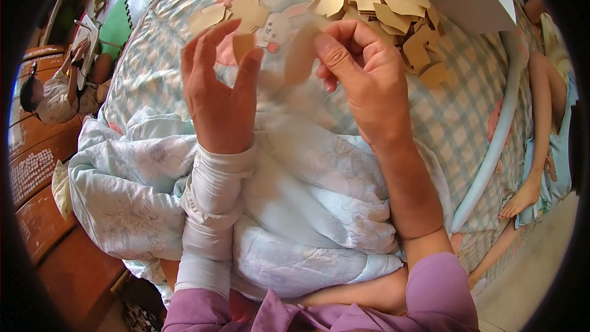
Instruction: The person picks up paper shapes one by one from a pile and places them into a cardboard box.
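Between the thumb and fingers of my right hand [362, 77] is a tan card piece [300, 55], blurred by motion. My left hand [218, 95] is raised beside it, thumb and forefinger curved and apart. A small brown card piece [243, 48] shows in that gap; whether the hand touches it I cannot make out. Beyond my left hand lies a small group of tan card pieces [247, 13] on the checked bed sheet [473, 110]. A larger heap of cut card pieces [393, 12] spreads past my right hand.
A pale floral quilt [307, 209] covers my lap. A white box [467, 0] stands at the far right by the heap. Another person's bare leg [534, 141] is at the right edge, near a pale blue tube [491, 166]. A person with a board [67, 92] sits at the left.
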A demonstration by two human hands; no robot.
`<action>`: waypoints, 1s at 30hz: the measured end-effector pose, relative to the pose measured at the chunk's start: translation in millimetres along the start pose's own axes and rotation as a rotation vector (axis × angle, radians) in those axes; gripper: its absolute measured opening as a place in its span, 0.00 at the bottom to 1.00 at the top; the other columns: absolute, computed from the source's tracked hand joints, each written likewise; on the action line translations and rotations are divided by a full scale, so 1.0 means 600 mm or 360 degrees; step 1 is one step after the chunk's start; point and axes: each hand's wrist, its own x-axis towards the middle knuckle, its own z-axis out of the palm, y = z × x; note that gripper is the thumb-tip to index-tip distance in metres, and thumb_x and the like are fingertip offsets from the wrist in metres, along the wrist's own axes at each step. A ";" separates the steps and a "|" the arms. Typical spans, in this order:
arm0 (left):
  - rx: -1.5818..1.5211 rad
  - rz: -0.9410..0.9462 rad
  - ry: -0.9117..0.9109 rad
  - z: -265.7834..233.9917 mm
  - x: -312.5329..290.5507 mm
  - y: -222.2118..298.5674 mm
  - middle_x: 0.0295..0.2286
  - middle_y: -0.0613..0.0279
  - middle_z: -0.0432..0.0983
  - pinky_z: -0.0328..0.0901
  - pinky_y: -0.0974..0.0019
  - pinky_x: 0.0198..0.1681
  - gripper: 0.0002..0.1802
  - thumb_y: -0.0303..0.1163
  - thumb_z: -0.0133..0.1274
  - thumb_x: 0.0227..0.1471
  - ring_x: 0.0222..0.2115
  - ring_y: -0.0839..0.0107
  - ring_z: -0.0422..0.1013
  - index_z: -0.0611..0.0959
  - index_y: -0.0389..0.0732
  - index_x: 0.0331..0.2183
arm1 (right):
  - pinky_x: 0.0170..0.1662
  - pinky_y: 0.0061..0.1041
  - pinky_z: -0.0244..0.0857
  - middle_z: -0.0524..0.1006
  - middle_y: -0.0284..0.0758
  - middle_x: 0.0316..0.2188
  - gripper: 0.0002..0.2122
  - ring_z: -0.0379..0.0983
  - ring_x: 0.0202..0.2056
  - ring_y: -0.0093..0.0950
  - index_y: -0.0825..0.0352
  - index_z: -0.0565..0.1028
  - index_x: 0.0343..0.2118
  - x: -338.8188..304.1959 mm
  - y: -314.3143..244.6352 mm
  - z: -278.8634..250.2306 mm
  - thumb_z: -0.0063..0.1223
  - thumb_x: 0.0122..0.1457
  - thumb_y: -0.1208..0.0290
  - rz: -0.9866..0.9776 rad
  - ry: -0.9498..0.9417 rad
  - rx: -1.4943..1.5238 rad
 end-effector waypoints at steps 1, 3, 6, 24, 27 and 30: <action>-0.0111 -0.0027 0.0010 -0.001 -0.001 -0.002 0.27 0.66 0.73 0.60 0.78 0.31 0.07 0.30 0.51 0.53 0.27 0.80 0.66 0.76 0.38 0.35 | 0.26 0.17 0.62 0.73 0.29 0.17 0.04 0.66 0.21 0.15 0.69 0.72 0.27 -0.003 -0.002 0.005 0.50 0.55 0.74 0.0001 -0.0002 0.0000; -0.0800 -0.0533 -0.0221 -0.018 0.002 0.021 0.27 0.67 0.73 0.60 0.78 0.30 0.08 0.30 0.51 0.52 0.26 0.81 0.65 0.76 0.38 0.34 | 0.27 0.13 0.62 0.73 0.29 0.23 0.02 0.68 0.25 0.15 0.69 0.73 0.29 -0.011 -0.011 0.014 0.52 0.54 0.77 -0.0193 0.0073 -0.0340; -0.1608 -0.1104 -0.0637 -0.019 -0.001 0.019 0.26 0.69 0.72 0.60 0.79 0.30 0.08 0.30 0.50 0.53 0.25 0.82 0.65 0.76 0.37 0.35 | 0.32 0.15 0.66 0.74 0.32 0.27 0.03 0.70 0.30 0.18 0.70 0.74 0.29 -0.003 0.008 0.005 0.53 0.51 0.82 -0.1087 -0.0032 -0.0838; -0.1817 -0.1128 -0.0718 -0.017 -0.003 0.012 0.30 0.62 0.75 0.63 0.75 0.37 0.17 0.22 0.51 0.49 0.30 0.77 0.69 0.68 0.35 0.42 | 0.30 0.15 0.66 0.73 0.29 0.25 0.07 0.70 0.26 0.16 0.71 0.73 0.31 -0.011 -0.002 0.010 0.52 0.56 0.72 -0.0041 -0.0160 -0.0297; -0.1531 -0.0997 -0.0655 -0.013 -0.004 0.007 0.32 0.62 0.74 0.63 0.74 0.38 0.19 0.23 0.51 0.50 0.31 0.77 0.69 0.67 0.36 0.45 | 0.28 0.14 0.65 0.73 0.27 0.22 0.07 0.70 0.23 0.15 0.71 0.73 0.31 -0.008 -0.006 0.006 0.52 0.56 0.71 -0.0015 -0.0080 -0.0269; -0.1079 -0.0887 -0.0579 -0.008 -0.009 -0.002 0.35 0.62 0.72 0.62 0.72 0.38 0.19 0.24 0.51 0.51 0.33 0.77 0.67 0.68 0.38 0.46 | 0.27 0.13 0.65 0.73 0.27 0.21 0.06 0.69 0.22 0.14 0.70 0.73 0.30 -0.007 -0.008 0.007 0.53 0.56 0.72 0.0086 -0.0035 -0.0030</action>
